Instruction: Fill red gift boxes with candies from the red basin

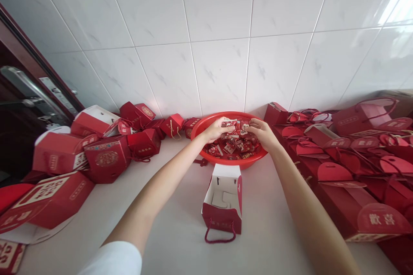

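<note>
A red plastic basket (pixel 230 162) stands near the wall, holding many small red wrapped packets (pixel 230 147). Over its left side, my left hand (pixel 218 130) pinches a red and white packet (pixel 229 124) between thumb and fingers. My right hand (pixel 260 131) is over the right side, its fingertips closed on another red packet with a white patch (pixel 244 128). The two packets are side by side, close together. In front of the basket sits an open dark red box (pixel 222 217) with a white inside and a rope handle; no packets show in it.
Red gift boxes (pixel 108 159) are heaped on the left of the pale table (pixel 167 232). Many more red boxes (pixel 342 206) with cord handles fill the right side. A tiled wall (pixel 219 73) rises behind, and a door handle (pixel 35 90) shows at far left.
</note>
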{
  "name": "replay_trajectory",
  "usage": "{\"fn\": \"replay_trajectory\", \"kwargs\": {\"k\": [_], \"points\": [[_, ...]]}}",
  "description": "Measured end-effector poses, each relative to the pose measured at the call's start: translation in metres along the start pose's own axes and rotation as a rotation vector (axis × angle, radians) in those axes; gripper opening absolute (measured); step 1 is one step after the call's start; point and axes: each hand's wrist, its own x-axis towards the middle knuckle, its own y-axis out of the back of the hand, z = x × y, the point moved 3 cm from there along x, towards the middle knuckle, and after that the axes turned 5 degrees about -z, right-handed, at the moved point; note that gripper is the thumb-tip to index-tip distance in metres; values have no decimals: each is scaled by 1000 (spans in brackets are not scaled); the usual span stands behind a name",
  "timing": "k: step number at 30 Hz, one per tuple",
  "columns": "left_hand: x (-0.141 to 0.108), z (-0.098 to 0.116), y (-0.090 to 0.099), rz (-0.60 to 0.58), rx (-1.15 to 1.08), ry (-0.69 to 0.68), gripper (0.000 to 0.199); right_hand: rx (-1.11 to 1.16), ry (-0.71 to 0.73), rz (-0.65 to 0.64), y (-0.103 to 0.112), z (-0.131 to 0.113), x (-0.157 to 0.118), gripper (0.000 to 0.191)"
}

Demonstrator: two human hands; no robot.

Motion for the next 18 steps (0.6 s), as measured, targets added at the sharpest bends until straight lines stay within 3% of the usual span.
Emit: {"fn": "replay_trajectory", "kwargs": {"k": [4, 8, 18], "points": [[-1, 1, 2, 31, 68, -30, 42, -7, -12, -1, 0, -2, -2, 30], [-2, 3, 3, 78, 124, -65, 39, -83, -42, -97, -2, -2, -3, 32], [-2, 4, -2, 61, 133, -43, 27, -147, -22, -182, -4, -3, -4, 36]]}}
